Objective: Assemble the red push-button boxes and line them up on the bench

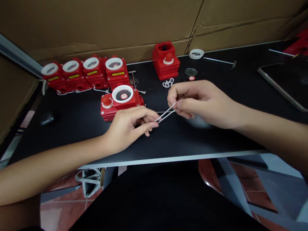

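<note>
Between my hands a thin white cord (166, 115) stretches in two strands, above the black tabletop. My left hand (132, 125) pinches one end of it between thumb and fingers. The other end sits in the closed fingers of my right hand (204, 101). A thin straight line runs just behind the strands; whether it is cord or a rod I cannot tell. Right behind my left hand lies a red housing (112, 112) with a white ring (122, 94) and a red knob (106, 101). A small bundle of white cord (168, 83) rests beyond my right hand.
Several red housings with white rings (114, 64) line the back left. Another red housing (166, 65) without a ring stands back centre. Nearby lie a loose white ring (196, 54), a glass disc (191, 72) and a T-handled tool (220, 61). A phone-like slab (286, 83) is at right.
</note>
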`<control>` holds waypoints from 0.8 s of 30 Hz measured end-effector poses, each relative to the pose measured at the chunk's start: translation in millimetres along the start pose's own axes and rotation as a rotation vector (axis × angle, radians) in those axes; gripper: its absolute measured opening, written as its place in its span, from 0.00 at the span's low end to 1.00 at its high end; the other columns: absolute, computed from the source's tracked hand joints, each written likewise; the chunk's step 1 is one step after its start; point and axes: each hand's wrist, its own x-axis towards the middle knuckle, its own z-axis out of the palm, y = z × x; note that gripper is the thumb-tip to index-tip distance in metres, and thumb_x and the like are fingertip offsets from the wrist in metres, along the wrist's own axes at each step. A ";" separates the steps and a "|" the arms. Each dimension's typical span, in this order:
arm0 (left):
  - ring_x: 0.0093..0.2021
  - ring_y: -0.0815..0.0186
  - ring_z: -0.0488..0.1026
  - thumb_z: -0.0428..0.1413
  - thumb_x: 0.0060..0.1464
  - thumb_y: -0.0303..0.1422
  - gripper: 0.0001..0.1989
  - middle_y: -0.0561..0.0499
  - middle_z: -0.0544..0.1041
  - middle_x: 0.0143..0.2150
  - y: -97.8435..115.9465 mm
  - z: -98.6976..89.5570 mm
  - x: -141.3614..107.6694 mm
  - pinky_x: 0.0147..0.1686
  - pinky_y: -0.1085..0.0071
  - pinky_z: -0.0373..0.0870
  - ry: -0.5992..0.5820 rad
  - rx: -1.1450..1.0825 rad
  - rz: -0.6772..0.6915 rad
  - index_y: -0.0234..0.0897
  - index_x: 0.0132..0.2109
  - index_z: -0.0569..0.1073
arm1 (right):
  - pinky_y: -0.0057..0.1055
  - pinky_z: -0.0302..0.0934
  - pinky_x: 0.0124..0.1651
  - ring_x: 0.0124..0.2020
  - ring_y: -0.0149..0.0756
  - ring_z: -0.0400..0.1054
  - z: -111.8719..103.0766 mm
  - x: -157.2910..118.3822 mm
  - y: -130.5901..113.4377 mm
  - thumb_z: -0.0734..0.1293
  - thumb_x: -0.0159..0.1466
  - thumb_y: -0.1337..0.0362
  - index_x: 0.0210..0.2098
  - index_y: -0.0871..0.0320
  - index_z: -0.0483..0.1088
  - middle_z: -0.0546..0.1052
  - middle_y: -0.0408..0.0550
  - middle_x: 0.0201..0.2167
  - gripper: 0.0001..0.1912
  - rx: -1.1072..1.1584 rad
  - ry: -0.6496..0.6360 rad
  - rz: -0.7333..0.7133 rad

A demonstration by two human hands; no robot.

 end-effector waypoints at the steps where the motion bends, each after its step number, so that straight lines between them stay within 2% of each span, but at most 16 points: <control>1: 0.31 0.70 0.84 0.68 0.78 0.33 0.04 0.49 0.87 0.44 -1.0 -1.1 -0.7 0.36 0.75 0.87 -0.006 0.072 0.040 0.37 0.52 0.87 | 0.32 0.49 0.29 0.22 0.26 0.57 -1.5 0.2 0.7 0.72 0.70 0.63 0.32 0.54 0.69 0.67 0.39 0.21 0.11 0.023 -0.026 0.004; 6: 0.36 0.69 0.85 0.61 0.81 0.28 0.10 0.48 0.86 0.49 -3.3 -3.4 -2.7 0.40 0.74 0.86 -0.066 0.306 0.212 0.40 0.59 0.88 | 0.30 0.51 0.29 0.23 0.24 0.59 -3.1 0.1 1.5 0.77 0.73 0.48 0.32 0.55 0.68 0.66 0.38 0.23 0.23 0.079 -0.135 0.017; 11: 0.47 0.65 0.87 0.58 0.82 0.24 0.12 0.45 0.85 0.52 -0.1 -2.8 -2.9 0.49 0.72 0.87 -0.137 0.441 0.310 0.38 0.60 0.86 | 0.28 0.57 0.30 0.26 0.25 0.64 0.2 -1.1 -3.7 0.81 0.71 0.45 0.38 0.55 0.71 0.71 0.39 0.27 0.24 0.036 -0.059 0.007; 15: 0.47 0.64 0.87 0.55 0.82 0.23 0.12 0.45 0.86 0.51 1.5 -4.2 -2.1 0.49 0.72 0.86 -0.157 0.443 0.304 0.37 0.58 0.84 | 0.30 0.60 0.31 0.28 0.27 0.68 1.3 0.0 -4.0 0.82 0.70 0.43 0.40 0.54 0.73 0.76 0.41 0.30 0.24 0.010 0.021 -0.036; 20: 0.42 0.65 0.86 0.56 0.85 0.30 0.11 0.50 0.86 0.42 0.4 -6.2 -1.1 0.48 0.73 0.82 -0.180 0.446 0.246 0.38 0.51 0.83 | 0.33 0.66 0.33 0.29 0.29 0.70 0.4 0.6 0.3 0.81 0.72 0.42 0.41 0.53 0.74 0.77 0.42 0.30 0.23 -0.068 0.103 -0.070; 24: 0.41 0.63 0.86 0.59 0.85 0.33 0.11 0.49 0.86 0.42 -2.5 -5.7 -0.3 0.46 0.72 0.81 -0.171 0.460 0.276 0.38 0.49 0.83 | 0.33 0.67 0.32 0.29 0.29 0.72 -0.2 1.0 3.2 0.80 0.73 0.41 0.41 0.54 0.76 0.80 0.44 0.33 0.24 -0.139 0.144 -0.116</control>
